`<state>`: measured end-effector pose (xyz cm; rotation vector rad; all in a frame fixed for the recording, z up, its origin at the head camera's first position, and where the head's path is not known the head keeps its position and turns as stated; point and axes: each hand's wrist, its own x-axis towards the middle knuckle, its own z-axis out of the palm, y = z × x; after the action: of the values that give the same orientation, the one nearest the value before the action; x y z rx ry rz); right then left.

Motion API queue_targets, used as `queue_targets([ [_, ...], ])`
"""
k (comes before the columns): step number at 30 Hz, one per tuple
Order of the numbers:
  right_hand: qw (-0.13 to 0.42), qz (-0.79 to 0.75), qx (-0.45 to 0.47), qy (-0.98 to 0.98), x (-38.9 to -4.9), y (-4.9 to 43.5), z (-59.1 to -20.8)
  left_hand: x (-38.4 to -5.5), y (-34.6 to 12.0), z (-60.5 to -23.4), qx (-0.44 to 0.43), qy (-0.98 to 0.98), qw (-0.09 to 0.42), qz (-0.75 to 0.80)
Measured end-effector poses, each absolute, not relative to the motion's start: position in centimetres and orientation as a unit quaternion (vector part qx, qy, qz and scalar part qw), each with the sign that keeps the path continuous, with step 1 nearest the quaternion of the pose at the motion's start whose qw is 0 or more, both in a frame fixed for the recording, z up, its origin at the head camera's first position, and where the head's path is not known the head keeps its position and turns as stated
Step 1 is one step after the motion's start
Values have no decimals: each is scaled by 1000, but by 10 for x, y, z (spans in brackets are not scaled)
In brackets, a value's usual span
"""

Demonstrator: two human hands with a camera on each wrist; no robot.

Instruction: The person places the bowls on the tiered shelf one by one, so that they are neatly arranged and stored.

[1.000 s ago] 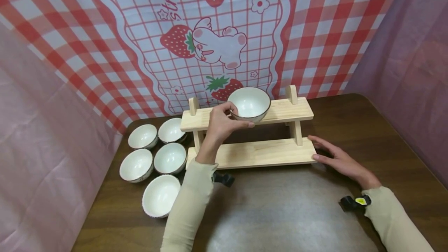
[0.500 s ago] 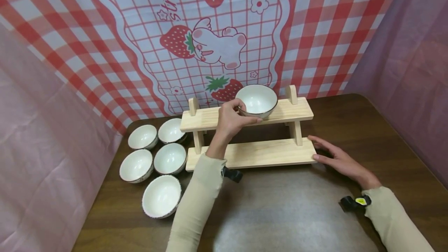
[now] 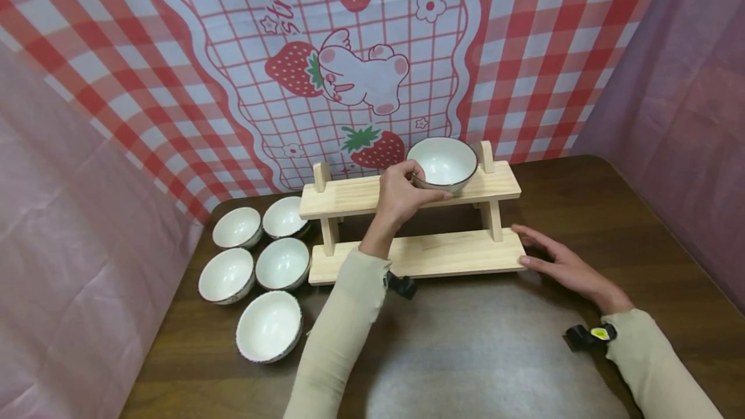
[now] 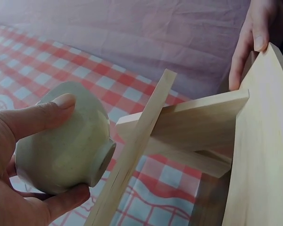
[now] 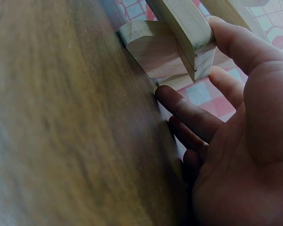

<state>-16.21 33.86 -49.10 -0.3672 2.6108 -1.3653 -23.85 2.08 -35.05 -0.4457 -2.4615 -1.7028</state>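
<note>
My left hand [image 3: 401,194] grips the near left side of a white bowl [image 3: 443,161] with a dark rim, thumb outside and fingers at the rim. This bowl is over the right part of the upper board of a two-tier wooden shelf [image 3: 355,196]. In the left wrist view a small gap shows between the foot of the bowl [image 4: 66,146] and the board [image 4: 132,165]. My right hand [image 3: 561,268] holds the right end of the lower board, thumb at the front corner and index finger at the back. Its other fingers are beside the board in the right wrist view.
Several white bowls, one [image 3: 269,326] nearest me, stand on the brown table [image 3: 174,354] left of the shelf. A short upright post [image 3: 486,157] rises just right of the held bowl. Behind hangs a red checked cloth [image 3: 524,50]; pink curtains hang at both sides.
My left hand has carried the bowl to the right along the upper board, towards the right post. My right hand and the other bowls have stayed where they were.
</note>
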Motion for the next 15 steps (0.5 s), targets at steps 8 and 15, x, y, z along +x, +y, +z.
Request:
queue_targets([
  [8, 97, -460, -117, 875, -163, 339, -489, -240, 36, -350, -148, -819, 60, -551],
  [15, 98, -462, -119, 873, -163, 339, -489, -242, 44, -351, -152, -825, 59, -542],
])
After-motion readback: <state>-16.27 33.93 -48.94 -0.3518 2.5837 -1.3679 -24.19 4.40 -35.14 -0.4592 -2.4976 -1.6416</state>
